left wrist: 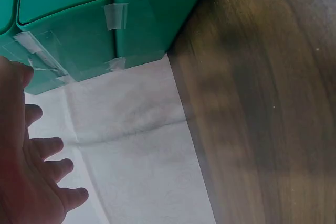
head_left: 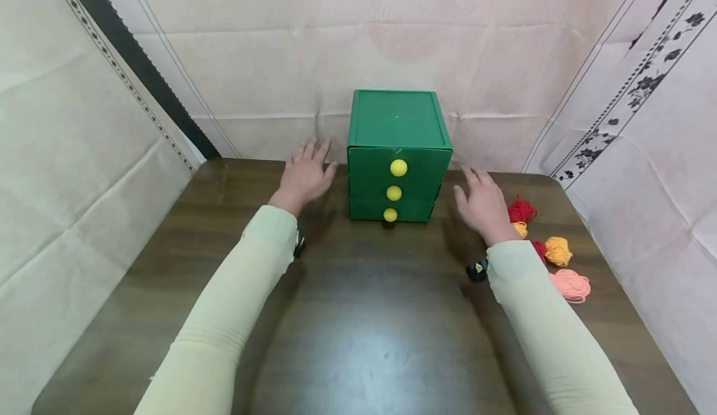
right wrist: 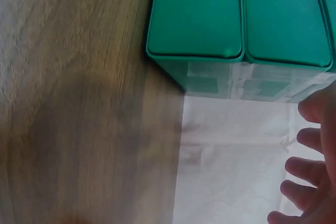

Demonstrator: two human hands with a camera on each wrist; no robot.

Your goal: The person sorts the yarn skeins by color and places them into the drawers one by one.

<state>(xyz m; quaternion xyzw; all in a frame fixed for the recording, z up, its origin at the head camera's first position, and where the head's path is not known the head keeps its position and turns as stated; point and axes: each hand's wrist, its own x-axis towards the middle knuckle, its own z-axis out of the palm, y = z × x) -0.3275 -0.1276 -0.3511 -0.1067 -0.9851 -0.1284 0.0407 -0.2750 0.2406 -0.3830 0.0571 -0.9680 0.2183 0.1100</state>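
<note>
A green chest of three small drawers [head_left: 370,178] stands at the back of the table, each drawer front bearing a round yellow knob [head_left: 399,167]. To its left my left hand [head_left: 305,175] is spread with fingers extended, apart from the side. On the other side, my right hand [head_left: 483,205] reaches forward with its fingers loosely straight, near the chest's right side. Neither hand holds anything. Clear tape [left wrist: 115,17] joins the stacked drawer units along the side in the left wrist view, and the right wrist view shows similar tape on the opposite side.
Balls of yarn lie at the right edge of the table beside my right forearm: red yarn [head_left: 522,209], yellow-orange yarn [head_left: 558,251] and pink yarn [head_left: 572,286]. Pale cloth [head_left: 269,73] hangs behind and along both sides of the dark wooden table [head_left: 358,315].
</note>
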